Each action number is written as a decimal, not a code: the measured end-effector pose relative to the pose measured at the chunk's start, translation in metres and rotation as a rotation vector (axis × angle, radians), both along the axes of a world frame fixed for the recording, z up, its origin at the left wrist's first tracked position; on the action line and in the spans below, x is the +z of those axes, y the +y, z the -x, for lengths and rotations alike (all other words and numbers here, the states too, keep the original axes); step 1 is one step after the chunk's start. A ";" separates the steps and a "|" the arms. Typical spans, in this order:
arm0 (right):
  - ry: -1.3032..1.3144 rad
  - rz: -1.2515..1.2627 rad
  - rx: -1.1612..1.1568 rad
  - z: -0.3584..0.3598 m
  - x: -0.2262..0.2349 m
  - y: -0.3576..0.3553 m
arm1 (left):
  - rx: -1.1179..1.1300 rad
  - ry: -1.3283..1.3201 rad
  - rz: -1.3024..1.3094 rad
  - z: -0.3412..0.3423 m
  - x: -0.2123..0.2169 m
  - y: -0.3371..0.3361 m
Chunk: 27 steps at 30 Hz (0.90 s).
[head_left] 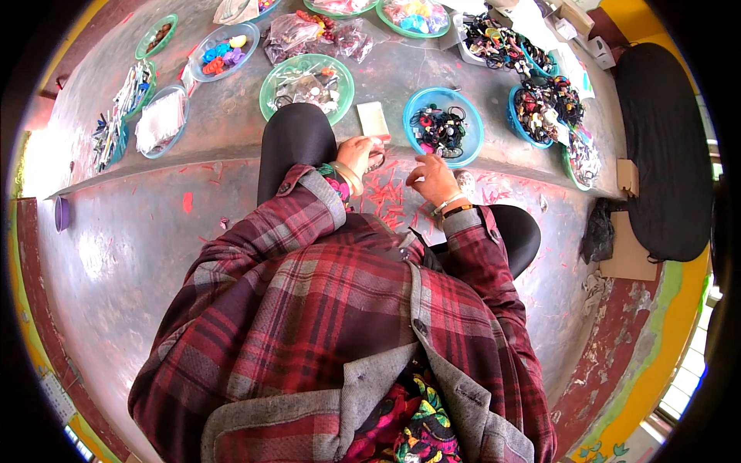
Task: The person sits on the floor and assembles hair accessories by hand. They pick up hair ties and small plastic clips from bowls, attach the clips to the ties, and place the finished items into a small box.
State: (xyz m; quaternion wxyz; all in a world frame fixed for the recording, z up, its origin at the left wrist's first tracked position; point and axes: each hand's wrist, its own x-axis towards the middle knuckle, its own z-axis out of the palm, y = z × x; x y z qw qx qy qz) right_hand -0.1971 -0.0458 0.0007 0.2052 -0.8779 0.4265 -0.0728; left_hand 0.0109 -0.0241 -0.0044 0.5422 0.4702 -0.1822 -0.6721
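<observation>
Blue plastic is catching light around the rim of a wide round bowl [411, 143], sitting just beyond the right hand [434, 181] and holding a tangle of small, mostly black, glossy pieces [443, 127]. Left hand [356, 154] is curling inward, thumb and fingertips apparently pinching a thin dark loop [377, 161]; its material is too small to tell. Right hand is hanging near it, fingers bent and drawn loosely together; cannot tell whether anything is sitting between the tips.

Step in hand, by my reading: handling one small piece between the two hands, in front of the bowl. Next move is probably calling for a light fingertip grip, with the left hand steadying the loop while the right meets it.

Textures: narrow red scraps [384, 197] are littering the smooth grey floor [154, 255] between the knees, looking flat and stiff. A flat cream rectangular block [373, 121] is lying between the blue bowl and a pale-green round plastic bowl [345, 92], whose mixed contents are looking crinkled and shiny. Beyond, clear crumpled plastic bags [289, 40] are slumping in soft folds.
</observation>
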 end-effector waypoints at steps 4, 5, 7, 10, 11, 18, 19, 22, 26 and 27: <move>0.136 -0.025 0.126 0.005 -0.023 -0.004 | -0.021 0.005 -0.016 0.000 0.000 -0.002; 0.140 -0.049 0.091 0.003 -0.019 -0.005 | -0.020 0.009 -0.011 -0.001 0.000 -0.001; 0.101 -0.081 0.031 0.002 -0.016 -0.005 | -0.019 0.019 0.000 -0.001 0.000 -0.001; -0.020 -0.232 -0.081 0.000 -0.013 -0.007 | -0.013 0.025 0.003 -0.001 -0.002 -0.001; -0.053 -0.364 -0.142 -0.004 -0.001 -0.008 | -0.009 0.019 -0.007 -0.001 -0.001 -0.001; -0.931 -0.907 -0.470 0.008 0.096 0.001 | 0.007 0.019 -0.064 0.001 -0.008 -0.003; -1.006 -0.870 -0.437 0.018 0.118 0.004 | -0.023 0.036 -0.056 0.000 -0.006 -0.003; -1.213 -0.685 -0.362 0.073 0.143 0.009 | -0.072 0.034 0.094 -0.003 -0.010 -0.002; -1.398 -0.521 -0.427 0.163 0.159 0.040 | -0.074 0.098 0.036 -0.005 -0.013 -0.002; -1.476 -0.511 -0.486 0.187 0.152 0.048 | -0.066 0.098 0.022 -0.005 -0.016 -0.002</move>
